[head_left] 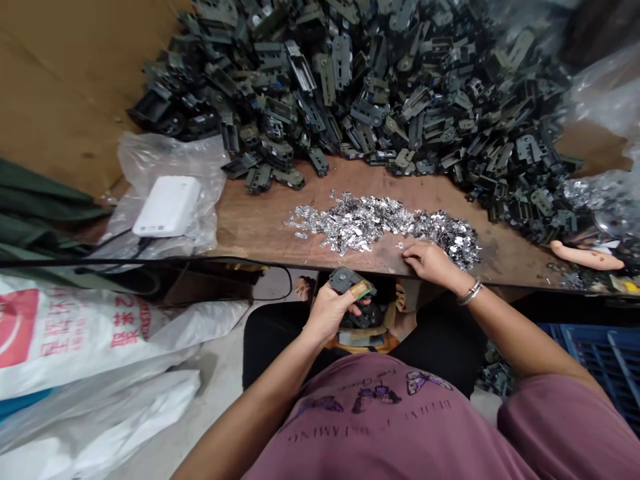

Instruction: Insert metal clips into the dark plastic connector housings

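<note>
My left hand (333, 308) is wrapped round a dark grey-green plastic part (345, 280) just off the table's front edge; its thumb bears a yellowish-green cover. My right hand (425, 260) rests at the table's edge, fingertips pinched together against the wood; whatever they hold, if anything, is too small to tell. One small silver metal piece (399, 246) lies just beyond those fingertips. Behind it spreads a heap of shiny metal pieces (355, 223).
A large pile of dark plastic parts (340, 87) covers the back of the wooden table (255, 227). At left, a white box (167, 205) with a black cable lies on clear plastic. A tool with a beige handle (587, 257) is at right.
</note>
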The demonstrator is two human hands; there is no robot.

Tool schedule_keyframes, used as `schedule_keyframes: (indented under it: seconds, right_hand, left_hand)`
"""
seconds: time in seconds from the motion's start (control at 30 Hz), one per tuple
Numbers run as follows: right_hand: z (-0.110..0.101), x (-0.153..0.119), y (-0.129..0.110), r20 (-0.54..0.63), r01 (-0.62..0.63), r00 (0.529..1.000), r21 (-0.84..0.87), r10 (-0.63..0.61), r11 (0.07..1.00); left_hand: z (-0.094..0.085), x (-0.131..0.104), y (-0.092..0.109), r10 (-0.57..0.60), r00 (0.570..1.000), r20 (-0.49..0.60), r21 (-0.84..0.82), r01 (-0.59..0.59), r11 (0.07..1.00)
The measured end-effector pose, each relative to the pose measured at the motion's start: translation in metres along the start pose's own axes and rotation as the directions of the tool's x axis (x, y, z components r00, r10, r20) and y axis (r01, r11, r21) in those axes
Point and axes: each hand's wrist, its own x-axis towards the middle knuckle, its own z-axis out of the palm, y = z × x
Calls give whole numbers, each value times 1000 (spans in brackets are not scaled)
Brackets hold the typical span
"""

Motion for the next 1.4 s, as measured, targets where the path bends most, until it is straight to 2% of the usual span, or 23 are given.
schedule_keyframes:
  seconds: [0.1,0.17,0.27,0.33,0.43,0.5,0.57,0.7,0.83,0.93,1.03,1.1,1.2,1.4]
  right_hand:
    - [1,2,3,-143,-32,989,110,47,993]
    - [2,11,0,-184,-56,981,68,68,996]
    - [5,24,-6,-128,-113,987,-77,103,991]
    - [6,26,-8,-91,-128,989,-100,119,987]
    - [1,16,-18,-98,-53,993,104,64,993]
    - [-4,4,-32,-128,26,992,295,12,955]
    - [-9,-7,-48,-138,91,990,389,-40,917]
    - [-19,-20,-70,-64,148,989,353,-134,924]
    - [-27,-29,-70,16,108,991,452,-129,885]
    - [-25,-37,-70,-116,215,976,407,-183,888]
    - [-12,-44,-75,-261,372,917,297,-300,879]
    - [-1,-45,-78,-273,442,885,240,-377,864]
    - [10,-44,-80,-238,477,871,195,-431,857]
    - [16,-42,-77,-229,531,843,213,-486,820]
  left_hand:
    - [4,1,-2,45,999,11,61,-46,997]
    - [8,1,-1,58,998,26,96,-60,994]
    - [13,-1,2,56,996,63,119,-63,991]
    - [14,-3,5,68,996,59,146,-76,986]
    - [12,-4,7,159,987,3,204,-156,967]
    - [12,-4,6,230,973,-10,219,-222,950]
    - [14,-3,4,272,962,-12,238,-261,935]
    - [18,-4,-2,318,947,41,324,-314,892]
    - [14,-10,-4,322,934,155,278,-354,893]
    - [7,-14,-4,299,945,135,276,-326,904]
    - [3,-17,-4,291,950,113,287,-312,906]
    - [1,-18,-4,293,948,123,322,-317,892]
    - [0,-20,-4,274,951,141,387,-308,869]
    - [-5,-20,-3,215,962,170,417,-267,869]
